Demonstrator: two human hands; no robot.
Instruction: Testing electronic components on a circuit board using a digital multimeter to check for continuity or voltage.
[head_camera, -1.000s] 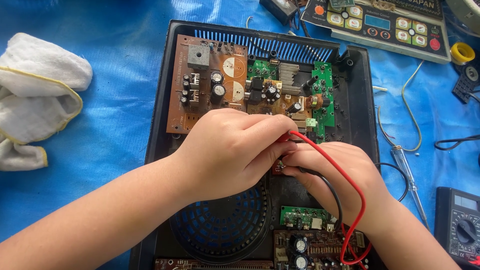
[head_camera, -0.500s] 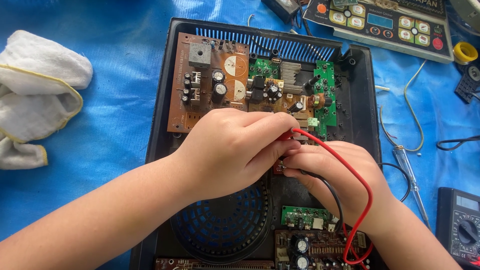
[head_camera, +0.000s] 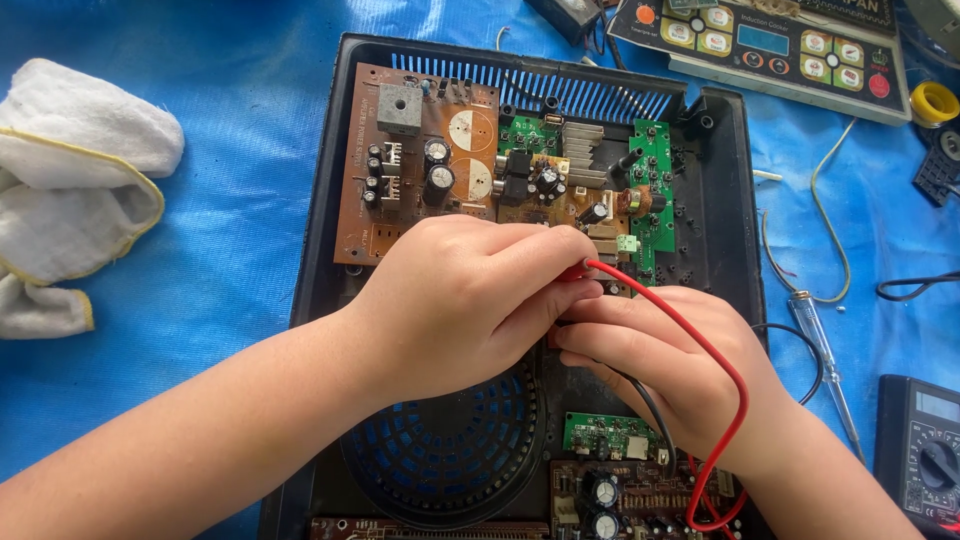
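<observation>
Basically unchanged from a second ago: open black plastic appliance casing (head_camera: 320, 260) on the blue tarp (head_camera: 230, 150), brown circuit board (head_camera: 400, 180) inside. My left hand (head_camera: 470, 300) stays pinched shut on the red probe lead (head_camera: 700, 340); right hand (head_camera: 670, 365) fingers curl around the black probe lead (head_camera: 650, 410), both just below the board, so probing continues.

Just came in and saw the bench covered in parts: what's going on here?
A person has an opened black appliance case on a blue sheet. The left hand pinches a red probe down by the brown circuit board, its red lead looping over the right hand, from which a black lead runs. The probe tips are hidden. A multimeter sits at right, a white cloth at left.
</observation>
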